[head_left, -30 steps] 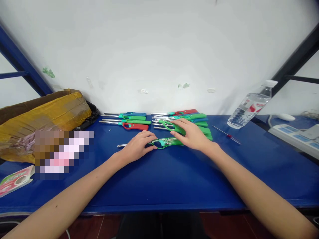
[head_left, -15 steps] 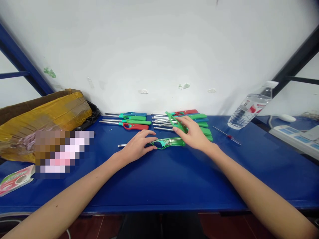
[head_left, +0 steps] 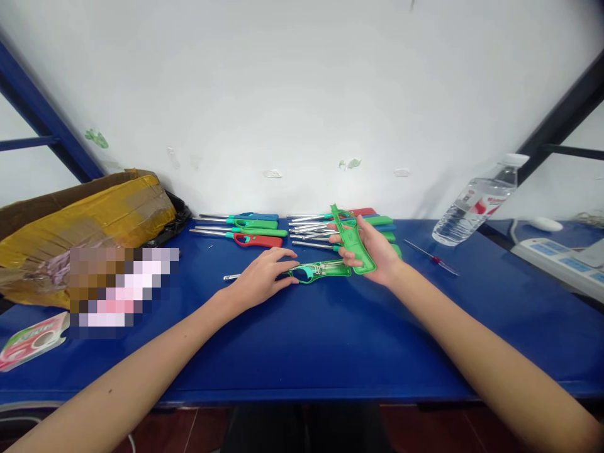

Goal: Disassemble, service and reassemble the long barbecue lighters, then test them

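Observation:
My right hand [head_left: 377, 251] grips a green plastic lighter shell [head_left: 352, 242], lifted off the blue table [head_left: 330, 340] and tilted up. On the table, my left hand [head_left: 264, 277] rests with its fingers pressed on the metal nozzle end of an opened green lighter [head_left: 321, 271], whose inner parts show. Behind my right hand lies a pile of long-nozzle lighters [head_left: 321, 226] in green, red and blue. A second small group of lighters [head_left: 240, 228] lies to the left of it.
A taped cardboard box [head_left: 80, 220] stands at the left with a blurred patch in front. A red-green package [head_left: 28, 340] lies at the near left edge. A thin screwdriver [head_left: 431, 257], a water bottle [head_left: 476, 201] and a power strip [head_left: 561, 258] are at the right.
My right hand has picked the green shell off the pile, turned palm-up and raised it. My left hand has stayed on the opened lighter.

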Demonstrator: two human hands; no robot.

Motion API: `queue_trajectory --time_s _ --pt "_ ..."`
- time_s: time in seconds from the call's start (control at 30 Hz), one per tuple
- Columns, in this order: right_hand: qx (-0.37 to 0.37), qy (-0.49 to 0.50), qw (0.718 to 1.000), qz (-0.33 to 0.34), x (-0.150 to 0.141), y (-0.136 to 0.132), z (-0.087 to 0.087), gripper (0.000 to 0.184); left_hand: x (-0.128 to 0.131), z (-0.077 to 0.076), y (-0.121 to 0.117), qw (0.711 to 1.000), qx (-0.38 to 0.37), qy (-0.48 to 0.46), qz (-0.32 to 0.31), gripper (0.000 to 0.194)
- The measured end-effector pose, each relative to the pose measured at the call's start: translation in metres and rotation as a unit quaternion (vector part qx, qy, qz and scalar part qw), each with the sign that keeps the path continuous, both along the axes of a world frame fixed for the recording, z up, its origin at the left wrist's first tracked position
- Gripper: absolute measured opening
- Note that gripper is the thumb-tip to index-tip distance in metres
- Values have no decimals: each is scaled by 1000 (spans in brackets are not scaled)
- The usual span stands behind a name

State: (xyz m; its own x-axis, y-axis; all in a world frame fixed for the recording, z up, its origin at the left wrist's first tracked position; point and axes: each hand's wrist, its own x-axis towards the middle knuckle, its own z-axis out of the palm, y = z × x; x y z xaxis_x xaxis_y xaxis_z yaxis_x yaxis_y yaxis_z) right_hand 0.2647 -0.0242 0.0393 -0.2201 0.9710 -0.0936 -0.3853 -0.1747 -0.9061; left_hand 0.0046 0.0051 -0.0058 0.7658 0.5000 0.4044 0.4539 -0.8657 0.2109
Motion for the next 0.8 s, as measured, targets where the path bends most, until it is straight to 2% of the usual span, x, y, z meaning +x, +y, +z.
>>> queue_trajectory --time_s 0.23,0.47,0.53,0.6,0.63,0.67,0.77,0.8 --pt "23 -34 999 18 4 3 -3 50 -1 0 2 1000 -15 -1 -13 27" --pt "26 -61 998 14 3 4 -4 48 1 0 3 999 -30 21 -36 29" --pt "44 -98 994 5 1 3 -5 51 1 1 2 998 -33 27 -36 29" --pt "102 -189 977 -16 -1 2 -7 54 1 2 0 998 -40 33 -32 29" --pt "151 -257 954 -32 -1 1 -9 55 0 3 0 998 -42 35 -27 31" --pt "212 -336 916 -52 -1 0 -11 54 -1 3 0 998 -43 37 -22 33" --pt "383 -540 744 -86 -1 -4 -19 48 -8 5 5 999 -33 32 1 45" --pt "414 -575 701 -80 -1 -5 -21 48 -11 6 7 999 -26 28 10 49"
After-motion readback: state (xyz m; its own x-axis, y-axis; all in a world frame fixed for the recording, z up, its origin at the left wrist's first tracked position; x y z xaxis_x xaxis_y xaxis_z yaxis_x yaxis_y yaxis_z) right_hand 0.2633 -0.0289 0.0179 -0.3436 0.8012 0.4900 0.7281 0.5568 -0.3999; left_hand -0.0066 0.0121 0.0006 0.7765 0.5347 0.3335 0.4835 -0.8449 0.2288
